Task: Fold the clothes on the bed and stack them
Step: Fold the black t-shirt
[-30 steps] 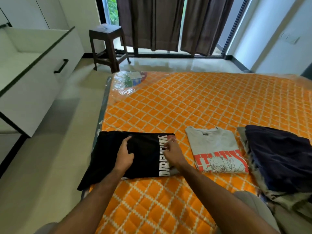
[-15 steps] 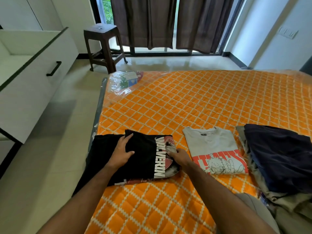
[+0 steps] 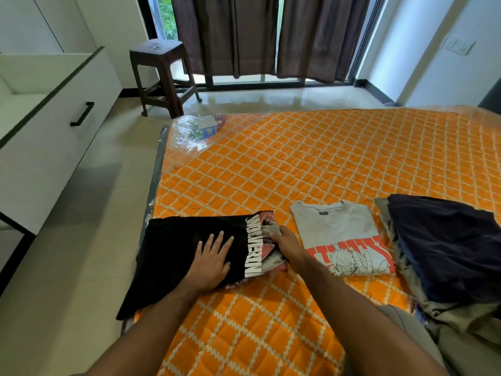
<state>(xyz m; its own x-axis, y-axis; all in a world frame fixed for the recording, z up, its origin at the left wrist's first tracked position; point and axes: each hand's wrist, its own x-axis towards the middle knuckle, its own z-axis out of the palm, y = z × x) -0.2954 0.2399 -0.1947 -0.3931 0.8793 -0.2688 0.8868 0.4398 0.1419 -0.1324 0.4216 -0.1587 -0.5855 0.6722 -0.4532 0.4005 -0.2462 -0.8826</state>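
Note:
A black T-shirt with white lettering lies partly folded at the near left corner of the orange quilted bed. My left hand presses flat on it with straight fingers. My right hand grips the shirt's right edge, its fingers curled into the fabric beside the lettering. Just to the right a folded grey T-shirt with a red cartoon print lies flat. Farther right sits a heap of unfolded clothes, dark navy on top.
The black shirt's left end hangs over the bed's left edge above the tiled floor. An open white drawer juts out at left. A brown stool stands by the curtained window. A plastic-wrapped packet lies at the bed's far left corner.
My left hand went from curled fingers to lying flat on the black shirt. My right hand shifted to the shirt's right edge and gathered the fabric there, bunching it.

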